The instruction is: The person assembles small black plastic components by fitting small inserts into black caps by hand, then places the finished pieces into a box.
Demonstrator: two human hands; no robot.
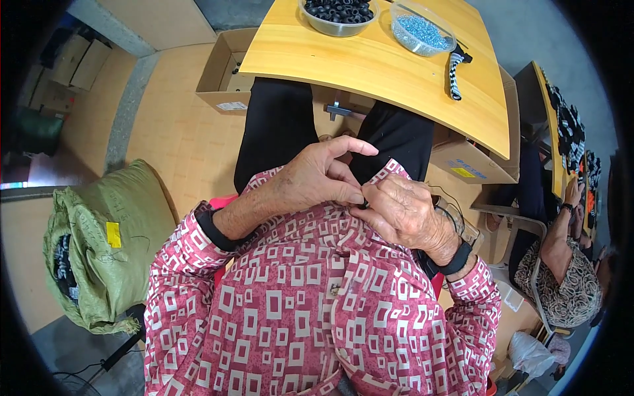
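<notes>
In front of my chest, my left hand (317, 175) and my right hand (401, 210) meet at the fingertips. Between them shows a small black piece (362, 205), mostly covered by the fingers, so its kind is unclear. My left thumb presses at it while the left index finger stretches out above. The right thumb and bent fingers close round it from the other side. On the table beyond my knees stand a clear bowl of black ring-like pieces (339, 12) and a clear tub of light blue beads (421, 32). A black-and-white striped fabric strip (454, 74) lies beside the tub.
The yellow wooden table (370, 72) has its near edge over my knees. Open cardboard boxes (221, 72) flank it below. At left sits a stuffed green woven sack (112, 231). To the right, another person (558, 264) sits at a table with striped fabric pieces (566, 125).
</notes>
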